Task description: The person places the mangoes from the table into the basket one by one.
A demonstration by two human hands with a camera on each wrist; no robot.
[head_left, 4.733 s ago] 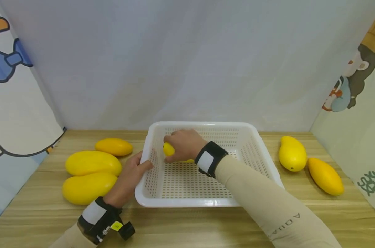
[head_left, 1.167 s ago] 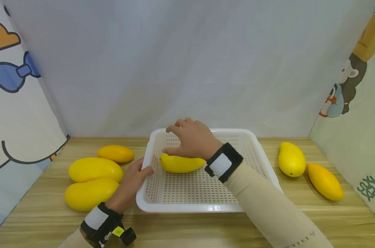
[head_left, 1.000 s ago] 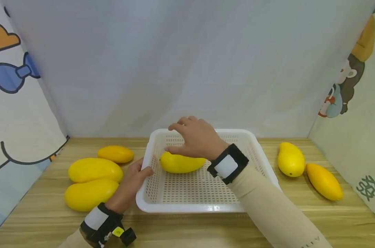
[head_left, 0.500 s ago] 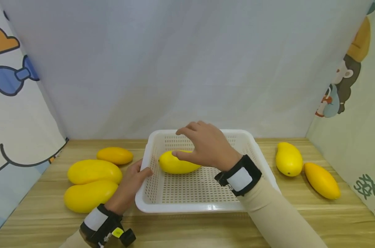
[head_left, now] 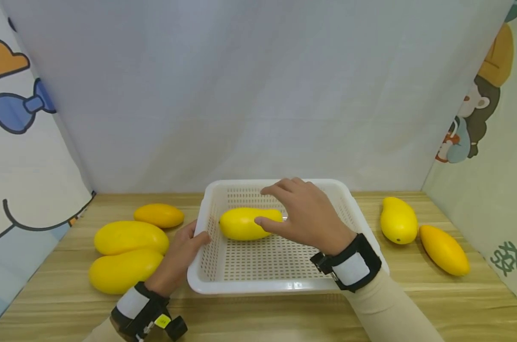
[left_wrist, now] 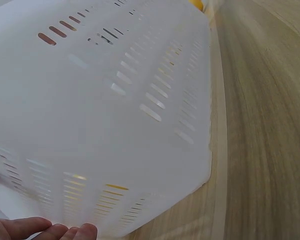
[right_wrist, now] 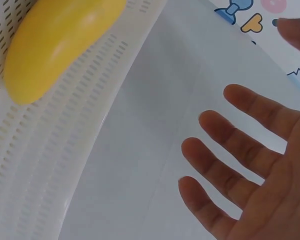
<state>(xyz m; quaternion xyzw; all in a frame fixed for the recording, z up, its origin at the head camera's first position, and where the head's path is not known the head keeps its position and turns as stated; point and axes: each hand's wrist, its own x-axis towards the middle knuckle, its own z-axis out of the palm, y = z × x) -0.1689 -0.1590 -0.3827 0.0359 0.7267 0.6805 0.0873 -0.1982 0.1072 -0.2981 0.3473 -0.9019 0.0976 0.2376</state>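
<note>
One yellow mango [head_left: 241, 224] is held within the white basket [head_left: 284, 286], in its left half and toward its back wall. The long axis is laid across the basket, roughly parallel to the front rim, and the small dark tip is pointed at the left wall. The fingers [right_wrist: 240, 142] of the right hand [head_left: 311, 216] are spread — nothing is pinched — and are poised above the basket, apart from the mango. The basket's left rim is gripped by the left hand [head_left: 183, 251]. On the counter [head_left: 249, 323], three fruits [head_left: 131, 237] are seen left of the basket and two others [head_left: 444, 250] right of it. The placing of this mango can be judged done; for another, a reach past the basket's side and a wide grasp would be called for.
</note>
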